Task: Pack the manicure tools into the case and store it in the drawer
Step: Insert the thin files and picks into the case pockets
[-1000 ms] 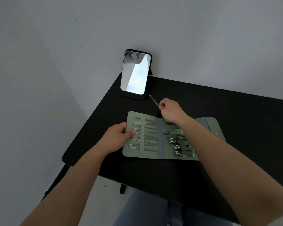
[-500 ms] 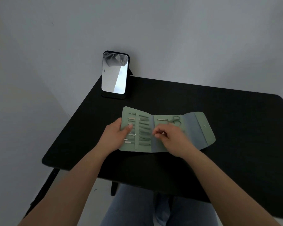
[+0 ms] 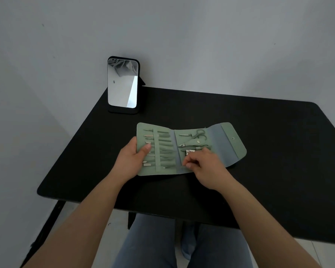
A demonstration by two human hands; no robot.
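A green fold-out manicure case (image 3: 227, 149) lies open on the black table (image 3: 269, 136). Its left panel holds several slim tools (image 3: 163, 147) in a row of loops. The middle panel carries scissors (image 3: 198, 133), nippers and a nail clipper (image 3: 190, 152). My left hand (image 3: 132, 158) grips the case's left edge, thumb on top of the panel. My right hand (image 3: 204, 167) rests on the lower middle panel, fingertips pinched together low on it. The thin metal tool it carried is hidden under those fingers.
A black-framed standing mirror (image 3: 122, 85) is at the table's back left corner, close to the grey wall. My legs in jeans show below the table's front edge. No drawer is in view.
My right hand brought the thin metal tool from near the mirror down onto the case's middle panel. The view shifted, and my left hand stayed on the case's left edge.
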